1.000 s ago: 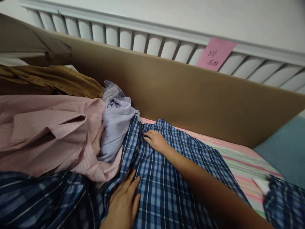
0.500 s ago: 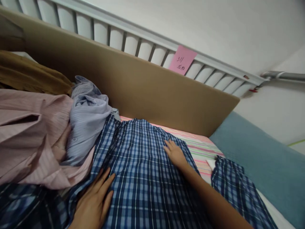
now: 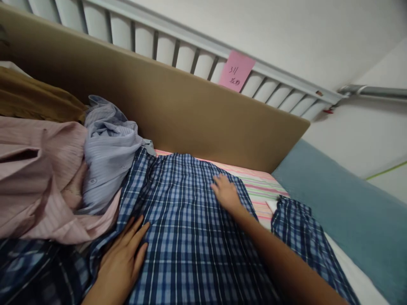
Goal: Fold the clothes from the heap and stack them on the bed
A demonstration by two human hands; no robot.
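Observation:
A blue plaid shirt (image 3: 187, 237) lies spread on the striped sheet (image 3: 260, 188) of a bed. My left hand (image 3: 122, 256) rests flat on the shirt's near left part, fingers stretched out. My right hand (image 3: 225, 192) lies flat with spread fingers on the shirt's far right edge, arm reaching over the cloth. A plaid sleeve (image 3: 302, 237) trails off to the right of that arm.
A pile of clothes sits at the left: a pink striped shirt (image 3: 38, 178), a pale lilac shirt (image 3: 110, 152) and a brown garment (image 3: 34, 99). A brown board (image 3: 190, 110) lines the bed's far side under a white rail carrying a pink note (image 3: 235, 71). A blue mat (image 3: 343, 207) lies at right.
My right hand has slid from the shirt's upper middle, near the collar, rightward to its right edge. My left hand stayed flat on the shirt. The view has swung to the right.

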